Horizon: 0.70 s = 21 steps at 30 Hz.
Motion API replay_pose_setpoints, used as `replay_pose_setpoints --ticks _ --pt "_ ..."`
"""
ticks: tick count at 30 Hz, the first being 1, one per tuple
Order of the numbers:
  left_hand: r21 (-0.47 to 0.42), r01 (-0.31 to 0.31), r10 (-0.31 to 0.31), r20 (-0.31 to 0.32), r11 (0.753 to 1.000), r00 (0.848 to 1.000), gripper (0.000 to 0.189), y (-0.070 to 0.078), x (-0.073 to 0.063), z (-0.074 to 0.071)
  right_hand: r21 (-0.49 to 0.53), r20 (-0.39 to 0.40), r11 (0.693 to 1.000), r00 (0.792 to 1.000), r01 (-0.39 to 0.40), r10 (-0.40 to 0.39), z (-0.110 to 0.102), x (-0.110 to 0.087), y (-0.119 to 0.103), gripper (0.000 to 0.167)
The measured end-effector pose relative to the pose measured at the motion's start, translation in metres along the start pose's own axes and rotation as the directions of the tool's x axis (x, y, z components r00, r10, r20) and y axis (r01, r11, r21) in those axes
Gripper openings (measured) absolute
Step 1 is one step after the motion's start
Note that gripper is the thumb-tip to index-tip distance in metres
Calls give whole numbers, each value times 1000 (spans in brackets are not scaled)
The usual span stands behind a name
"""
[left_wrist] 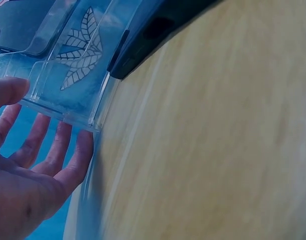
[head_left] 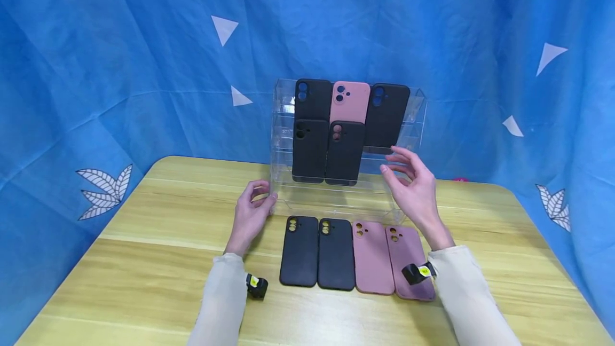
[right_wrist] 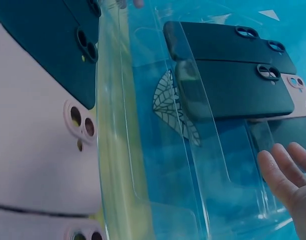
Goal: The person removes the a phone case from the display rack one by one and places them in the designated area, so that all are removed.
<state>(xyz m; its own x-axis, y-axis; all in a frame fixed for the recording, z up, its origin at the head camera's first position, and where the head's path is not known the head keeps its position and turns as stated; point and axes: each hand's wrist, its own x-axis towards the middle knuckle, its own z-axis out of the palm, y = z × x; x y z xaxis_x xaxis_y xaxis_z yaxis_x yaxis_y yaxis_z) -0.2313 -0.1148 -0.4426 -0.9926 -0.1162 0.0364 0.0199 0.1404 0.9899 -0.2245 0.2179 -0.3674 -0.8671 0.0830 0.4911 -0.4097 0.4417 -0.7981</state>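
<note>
A clear acrylic tiered rack holds several phone cases. On its upper level stand a black case, a pink case and a black case. Two more, a black case and another black case, lean on the level below. My left hand touches the rack's left side, thumb near its front edge and fingers loosely bent. Just below the right-hand black case, my right hand hovers by the rack, fingers spread and holding nothing; the right wrist view also shows its fingers apart from the cases.
Before the rack, a row of cases lies on the wooden table: a black case, another black case, a pink case and a darker pink case. A blue patterned curtain hangs behind.
</note>
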Motion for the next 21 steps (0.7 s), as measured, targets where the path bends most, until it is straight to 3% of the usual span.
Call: replay_pose_setpoints --ticks 21 --pt "6 -5 5 3 1000 1000 33 0 0 1 31 66 999 997 -43 41 29 17 7 47"
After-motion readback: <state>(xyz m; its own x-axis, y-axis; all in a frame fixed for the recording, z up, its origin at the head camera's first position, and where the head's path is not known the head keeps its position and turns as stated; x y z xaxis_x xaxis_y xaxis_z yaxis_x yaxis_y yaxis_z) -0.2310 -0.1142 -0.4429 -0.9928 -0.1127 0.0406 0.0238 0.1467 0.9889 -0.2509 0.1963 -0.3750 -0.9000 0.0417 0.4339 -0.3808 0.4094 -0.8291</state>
